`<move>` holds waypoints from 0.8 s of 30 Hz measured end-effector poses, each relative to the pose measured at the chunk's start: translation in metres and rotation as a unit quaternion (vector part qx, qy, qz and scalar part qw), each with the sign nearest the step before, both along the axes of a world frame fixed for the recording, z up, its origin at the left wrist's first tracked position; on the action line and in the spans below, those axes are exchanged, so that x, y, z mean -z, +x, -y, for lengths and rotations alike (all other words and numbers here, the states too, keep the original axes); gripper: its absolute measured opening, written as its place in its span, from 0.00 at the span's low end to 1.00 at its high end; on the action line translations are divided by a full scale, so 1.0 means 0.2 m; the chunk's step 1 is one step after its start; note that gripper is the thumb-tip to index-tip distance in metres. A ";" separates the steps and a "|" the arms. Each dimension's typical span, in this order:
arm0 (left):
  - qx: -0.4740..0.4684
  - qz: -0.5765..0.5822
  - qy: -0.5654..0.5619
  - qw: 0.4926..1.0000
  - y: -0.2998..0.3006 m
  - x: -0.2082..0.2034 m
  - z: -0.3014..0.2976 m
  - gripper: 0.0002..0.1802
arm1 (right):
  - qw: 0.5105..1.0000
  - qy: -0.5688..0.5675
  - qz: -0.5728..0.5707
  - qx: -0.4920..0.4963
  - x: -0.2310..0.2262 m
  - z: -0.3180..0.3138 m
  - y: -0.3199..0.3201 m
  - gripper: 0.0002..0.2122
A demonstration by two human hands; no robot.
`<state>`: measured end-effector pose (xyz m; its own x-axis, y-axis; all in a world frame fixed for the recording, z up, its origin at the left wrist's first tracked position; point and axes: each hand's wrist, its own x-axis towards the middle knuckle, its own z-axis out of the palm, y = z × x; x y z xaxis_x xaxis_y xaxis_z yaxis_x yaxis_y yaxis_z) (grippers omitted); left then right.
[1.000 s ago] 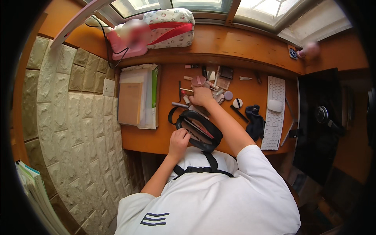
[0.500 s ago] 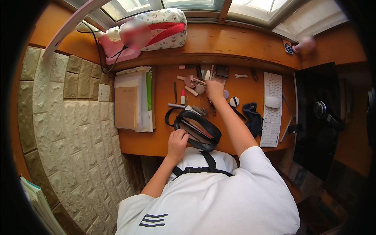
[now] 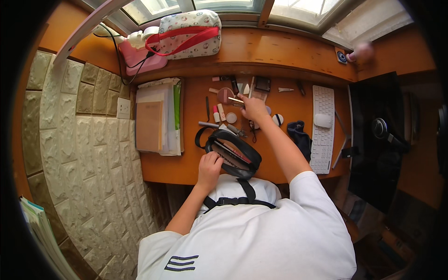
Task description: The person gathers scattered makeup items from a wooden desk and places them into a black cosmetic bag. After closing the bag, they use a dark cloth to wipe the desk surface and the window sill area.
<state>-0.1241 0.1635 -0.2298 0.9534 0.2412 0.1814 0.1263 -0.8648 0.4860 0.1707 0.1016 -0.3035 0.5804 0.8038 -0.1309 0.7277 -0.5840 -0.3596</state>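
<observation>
A black zip pouch (image 3: pixel 249 156) lies open at the desk's near edge, with some slim items inside. My left hand (image 3: pixel 210 165) is closed on its near left rim. Farther off, my right hand (image 3: pixel 255 109) reaches over the scattered cosmetics, its fingers closed on a slim light-coloured stick (image 3: pixel 236 100); whether it is a brush or a pencil I cannot tell. Close by lie a round pink compact (image 3: pixel 225 95), a small round pot (image 3: pixel 231 117), a cream tube (image 3: pixel 221 112) and a red-and-white tube (image 3: pixel 216 114). A dark palette (image 3: pixel 262 84) sits beyond the hand.
On the left are stacked papers and folders (image 3: pixel 151 121). To the right lie a dark cloth (image 3: pixel 298 135), a white keyboard (image 3: pixel 322 154) with a mouse (image 3: pixel 323 121) on it, and a monitor (image 3: pixel 375 149). A patterned bag (image 3: pixel 196 46) stands on the back ledge.
The small round pot and the cream tube now lie nearer to me and further left. My right hand has shifted slightly nearer. My left hand stays on the pouch.
</observation>
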 end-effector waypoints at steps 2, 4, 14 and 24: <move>0.000 -0.004 0.000 1.000 0.00 -0.01 -0.01 0.08 | 0.997 0.031 -0.023 0.072 -0.04 0.01 0.04 0.11; 0.000 -0.002 0.001 1.000 0.01 -0.01 0.00 0.08 | 0.987 0.066 -0.075 0.123 -0.17 0.05 0.05 0.11; 0.008 0.009 0.008 1.000 0.02 0.01 0.00 0.08 | 0.802 0.387 -0.433 0.136 -0.40 0.19 -0.70 0.10; -0.004 0.024 -0.020 1.000 0.01 0.04 0.02 0.09 | 0.938 0.070 -0.325 -0.094 -0.23 0.38 -0.77 0.31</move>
<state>-0.1226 0.1598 -0.2384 0.9419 0.2573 0.2160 0.1097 -0.8433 0.5261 0.0160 0.0249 -0.2575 0.2601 0.9199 -0.2936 0.4133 -0.3809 -0.8271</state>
